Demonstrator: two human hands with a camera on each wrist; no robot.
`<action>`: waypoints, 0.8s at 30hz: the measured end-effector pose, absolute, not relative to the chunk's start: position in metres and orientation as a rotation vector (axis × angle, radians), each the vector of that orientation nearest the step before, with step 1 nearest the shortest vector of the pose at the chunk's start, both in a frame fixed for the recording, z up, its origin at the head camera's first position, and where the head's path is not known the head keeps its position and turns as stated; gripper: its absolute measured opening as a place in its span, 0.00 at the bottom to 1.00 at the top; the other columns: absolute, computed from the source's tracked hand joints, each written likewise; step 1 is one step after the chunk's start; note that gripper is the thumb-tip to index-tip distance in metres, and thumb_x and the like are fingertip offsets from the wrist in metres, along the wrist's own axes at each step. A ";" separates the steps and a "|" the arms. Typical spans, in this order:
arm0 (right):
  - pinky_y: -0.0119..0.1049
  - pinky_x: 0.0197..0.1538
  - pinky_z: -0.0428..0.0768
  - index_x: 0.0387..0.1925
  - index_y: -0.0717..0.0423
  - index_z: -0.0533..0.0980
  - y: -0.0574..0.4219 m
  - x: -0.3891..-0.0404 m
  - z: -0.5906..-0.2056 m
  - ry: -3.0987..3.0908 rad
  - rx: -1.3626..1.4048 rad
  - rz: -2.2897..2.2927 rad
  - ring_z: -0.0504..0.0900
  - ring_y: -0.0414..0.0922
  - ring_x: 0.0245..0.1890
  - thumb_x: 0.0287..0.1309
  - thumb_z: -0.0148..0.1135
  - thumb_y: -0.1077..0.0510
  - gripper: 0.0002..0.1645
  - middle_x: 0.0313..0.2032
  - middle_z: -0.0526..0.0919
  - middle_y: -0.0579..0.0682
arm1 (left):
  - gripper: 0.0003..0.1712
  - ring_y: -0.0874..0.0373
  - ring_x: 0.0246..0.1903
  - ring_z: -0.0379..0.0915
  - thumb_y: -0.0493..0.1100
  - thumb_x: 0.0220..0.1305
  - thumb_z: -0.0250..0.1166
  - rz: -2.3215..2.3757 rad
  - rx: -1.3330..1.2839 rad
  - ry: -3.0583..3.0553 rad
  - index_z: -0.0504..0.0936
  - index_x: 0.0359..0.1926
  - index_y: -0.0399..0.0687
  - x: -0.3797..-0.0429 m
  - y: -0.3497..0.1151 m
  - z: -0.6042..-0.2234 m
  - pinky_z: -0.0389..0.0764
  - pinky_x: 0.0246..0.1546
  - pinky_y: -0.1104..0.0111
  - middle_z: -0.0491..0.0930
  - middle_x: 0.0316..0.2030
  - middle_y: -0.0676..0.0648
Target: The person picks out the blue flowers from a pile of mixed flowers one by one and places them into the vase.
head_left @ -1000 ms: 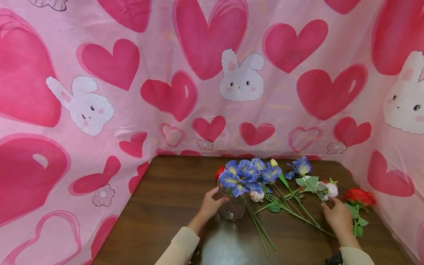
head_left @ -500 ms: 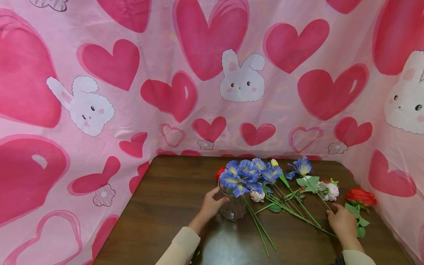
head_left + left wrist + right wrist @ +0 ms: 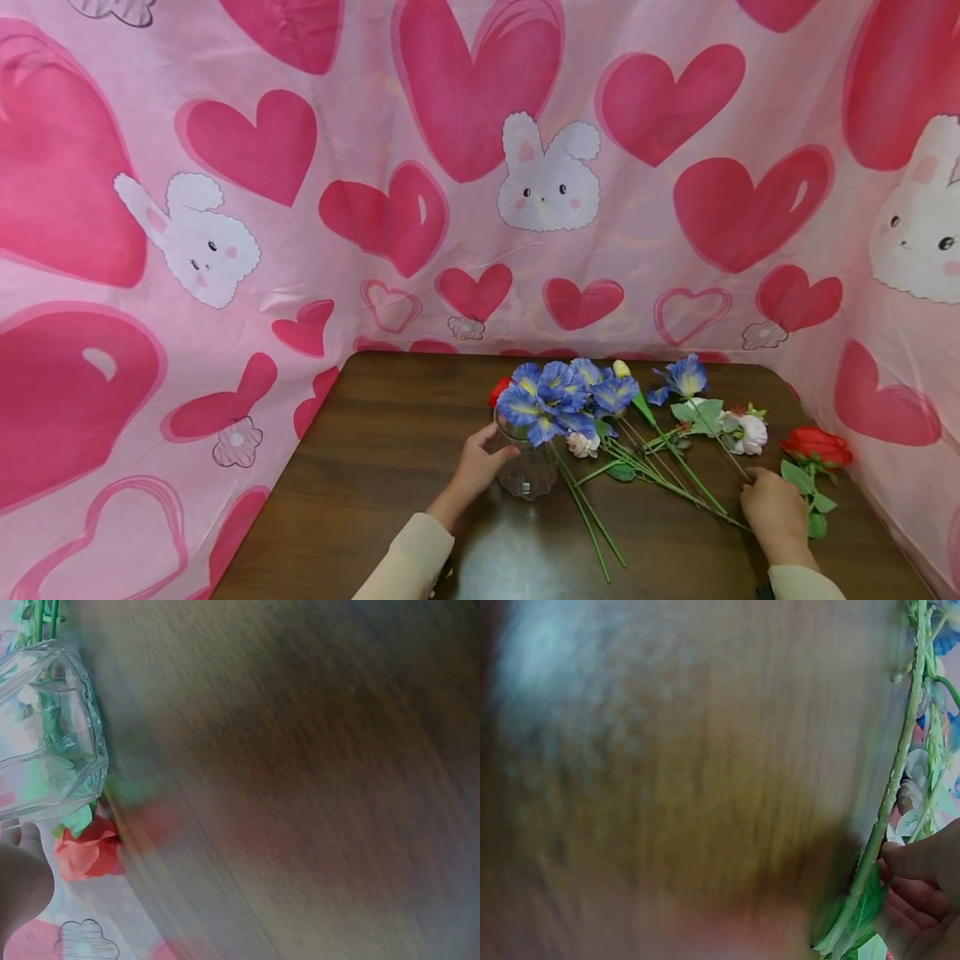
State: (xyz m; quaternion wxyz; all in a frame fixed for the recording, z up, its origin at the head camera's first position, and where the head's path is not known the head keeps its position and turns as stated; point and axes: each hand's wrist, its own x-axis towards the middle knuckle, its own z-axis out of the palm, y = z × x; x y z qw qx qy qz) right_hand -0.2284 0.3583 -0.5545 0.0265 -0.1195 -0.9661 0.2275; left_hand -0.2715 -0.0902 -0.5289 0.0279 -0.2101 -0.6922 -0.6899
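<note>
One wooden table (image 3: 390, 467) carries one clear glass vase (image 3: 528, 477), gripped by the left hand's fingers. The right hand (image 3: 776, 510) has shifted nearer the person; its fingers have drawn together, seeming to pinch one lone blue iris (image 3: 684, 377) by its stem: probably a hold gained. Clustered irises (image 3: 551, 396), uncountable; two red roses (image 3: 817, 446); one yellow bud (image 3: 621, 368).

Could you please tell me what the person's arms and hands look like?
The left hand and right hand are bare and gloveless. Plain beige fabric long sleeves end near both wrists. A dark item by the right cuff is mostly hidden.
</note>
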 end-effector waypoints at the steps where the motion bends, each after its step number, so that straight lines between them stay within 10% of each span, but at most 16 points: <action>1: 0.58 0.31 0.75 0.45 0.76 0.75 0.359 -0.228 -0.555 -2.980 -0.361 0.701 0.78 0.70 0.35 0.54 0.58 0.67 0.17 0.37 0.80 0.73 | 0.31 0.61 0.58 0.70 0.37 0.56 0.71 -2.130 -0.649 -2.137 0.74 0.58 0.25 -0.271 -0.090 -0.529 0.68 0.59 0.70 0.75 0.56 0.32; 24: 0.59 0.31 0.74 0.40 0.72 0.78 0.353 -0.227 -0.549 -2.883 -0.389 0.702 0.78 0.69 0.33 0.55 0.57 0.68 0.12 0.35 0.81 0.71 | 0.29 0.62 0.53 0.73 0.37 0.57 0.70 -2.131 -0.613 -2.175 0.75 0.58 0.28 -0.270 -0.091 -0.528 0.73 0.54 0.70 0.78 0.53 0.34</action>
